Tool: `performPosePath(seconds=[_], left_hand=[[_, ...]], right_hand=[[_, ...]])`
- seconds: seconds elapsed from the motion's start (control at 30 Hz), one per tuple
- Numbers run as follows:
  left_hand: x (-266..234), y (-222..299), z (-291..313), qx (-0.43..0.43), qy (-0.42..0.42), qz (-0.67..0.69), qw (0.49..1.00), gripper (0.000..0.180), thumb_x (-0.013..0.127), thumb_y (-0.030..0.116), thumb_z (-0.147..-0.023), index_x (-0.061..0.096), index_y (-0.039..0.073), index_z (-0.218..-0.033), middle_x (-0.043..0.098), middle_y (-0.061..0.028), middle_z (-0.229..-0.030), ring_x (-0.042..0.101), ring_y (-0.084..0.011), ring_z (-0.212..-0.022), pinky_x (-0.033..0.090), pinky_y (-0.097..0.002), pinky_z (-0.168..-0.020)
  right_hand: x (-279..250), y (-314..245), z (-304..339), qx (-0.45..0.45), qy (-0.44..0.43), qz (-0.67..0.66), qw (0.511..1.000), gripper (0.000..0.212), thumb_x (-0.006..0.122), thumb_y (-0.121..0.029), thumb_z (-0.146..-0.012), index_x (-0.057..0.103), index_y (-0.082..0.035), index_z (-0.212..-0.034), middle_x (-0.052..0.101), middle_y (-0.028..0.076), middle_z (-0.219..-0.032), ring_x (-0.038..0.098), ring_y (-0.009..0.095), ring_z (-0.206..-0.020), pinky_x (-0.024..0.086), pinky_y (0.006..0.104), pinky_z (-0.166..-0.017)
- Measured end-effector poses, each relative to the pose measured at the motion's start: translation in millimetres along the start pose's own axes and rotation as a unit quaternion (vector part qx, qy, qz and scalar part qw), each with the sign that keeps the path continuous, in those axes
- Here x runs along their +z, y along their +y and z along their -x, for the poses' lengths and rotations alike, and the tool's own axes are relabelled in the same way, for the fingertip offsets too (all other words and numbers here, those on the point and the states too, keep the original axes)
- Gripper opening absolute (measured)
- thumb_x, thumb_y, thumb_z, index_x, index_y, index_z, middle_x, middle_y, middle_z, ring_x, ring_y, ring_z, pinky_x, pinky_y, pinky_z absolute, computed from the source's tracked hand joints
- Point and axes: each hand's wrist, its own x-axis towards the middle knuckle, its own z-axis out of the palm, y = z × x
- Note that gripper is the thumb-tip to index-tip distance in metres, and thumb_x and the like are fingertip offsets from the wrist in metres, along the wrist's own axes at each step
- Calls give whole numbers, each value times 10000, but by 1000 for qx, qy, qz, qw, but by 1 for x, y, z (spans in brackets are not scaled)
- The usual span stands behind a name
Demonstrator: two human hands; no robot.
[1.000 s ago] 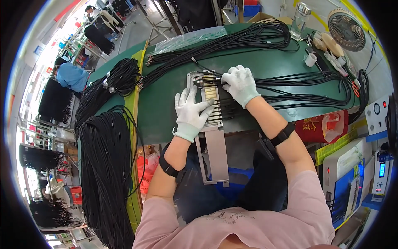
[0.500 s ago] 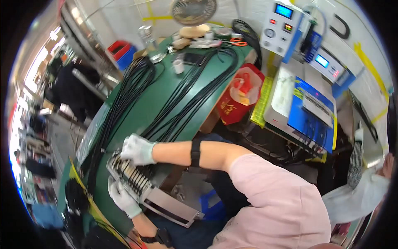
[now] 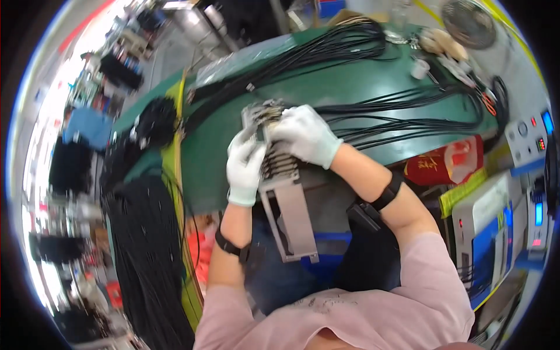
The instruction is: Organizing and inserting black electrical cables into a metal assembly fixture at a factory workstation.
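A long metal fixture [image 3: 296, 219] with a row of narrow slots lies across the table edge, its plain end towards me. My left hand [image 3: 244, 166], in a white glove, is at its left side with bent fingers and thumb drawn close together. The gloved right hand [image 3: 308, 135] reaches over the slotted part from the right, fingers closed; its fingertips are hidden. What either hand pinches is too small and blurred to name. Small metallic pieces [image 3: 265, 111] crowd the fixture's far end. Black cables [image 3: 379, 111] stretch away to the right of the right hand.
The green table [image 3: 221, 175] bears another cable bundle [image 3: 326, 46], a white cup [image 3: 419, 69] and orange-handled scissors [image 3: 489, 105]. More black cables [image 3: 146, 245] hang at the left. A red bag [image 3: 434, 168] and blue-and-white equipment [image 3: 493, 233] stand at the right.
The view has swung round, so the fixture now points towards me. My left hand has moved up along the fixture, closer to the right hand, which stays over the slotted part.
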Motion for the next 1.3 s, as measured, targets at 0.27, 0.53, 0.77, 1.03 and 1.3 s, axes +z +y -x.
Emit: performPosePath(seconds=[0.27, 0.53, 0.77, 1.03, 1.3], left_hand=[[-16, 2, 0, -40, -1, -37, 999, 108, 656, 95, -851, 704, 0, -868, 565, -158, -1246, 522, -219, -1148, 432, -309, -942], [-11, -5, 2, -99, -12, 32, 995, 117, 660, 106, -846, 708, 1, -831, 574, -134, -1249, 529, -191, -1115, 446, -303, -911], [-7, -2, 1, -41, -3, -82, 996, 114, 656, 98, -847, 706, -1, -818, 575, -124, -1231, 553, -170, -1059, 453, -284, -882], [-11, 0, 0, -103, 3, 44, 994, 143, 636, 98, -865, 702, -9, -797, 554, -105, -1240, 560, -116, -1002, 460, -265, -848], [-35, -4, -4, -52, 85, -252, 963, 140, 654, 148, -844, 714, 24, -824, 646, -111, -1133, 588, -224, -1014, 472, -333, -859]], right_hand=[[16, -5, -1, 1, -9, 20, 1000, 265, 759, -165, -659, 677, -136, -909, 628, 38, -749, 599, 238, -780, 452, 370, -733], [24, -14, 1, -11, -9, 55, 998, 273, 754, -186, -688, 661, -131, -939, 635, 46, -785, 597, 238, -798, 446, 366, -753], [20, -9, 2, -10, -54, 73, 996, 250, 744, -210, -707, 652, -126, -923, 632, 43, -793, 595, 233, -800, 444, 370, -751], [23, -14, 2, -9, -31, 76, 997, 215, 730, -211, -732, 657, -116, -910, 659, 36, -788, 604, 242, -775, 448, 373, -742], [-1, 18, 13, 67, -70, 20, 995, 120, 724, -157, -738, 698, -100, -841, 672, 48, -770, 610, 256, -767, 466, 353, -744]])
